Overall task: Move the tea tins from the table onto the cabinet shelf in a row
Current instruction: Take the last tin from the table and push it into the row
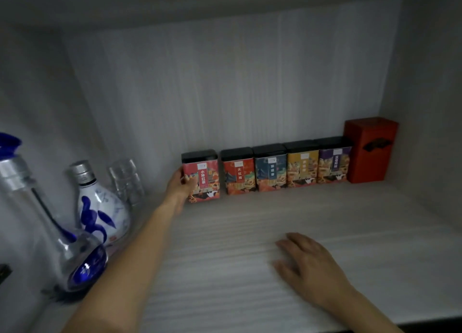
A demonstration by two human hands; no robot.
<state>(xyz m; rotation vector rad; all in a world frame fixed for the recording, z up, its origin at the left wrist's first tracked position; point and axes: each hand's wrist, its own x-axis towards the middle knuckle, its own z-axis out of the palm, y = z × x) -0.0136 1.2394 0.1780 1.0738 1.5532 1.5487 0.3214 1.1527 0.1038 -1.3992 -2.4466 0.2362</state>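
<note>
Several small tea tins with black lids stand in a row along the back wall of the cabinet shelf (250, 232). The leftmost one, a pink-red tin (203, 176), stands a small gap away from the red tin (237, 174) beside it. My left hand (181, 185) reaches in and grips the pink-red tin by its left side. Further right stand a blue tin (270, 170), a yellow tin (302, 167) and a purple-topped tin (333, 164). My right hand (310, 265) rests flat on the shelf in front, fingers spread, holding nothing.
A taller red box (370, 149) ends the row at the right wall. On the left stand a blue-and-white porcelain bottle (100, 207), a clear glass bottle with a blue base (57, 232) and stacked clear glasses (126, 180).
</note>
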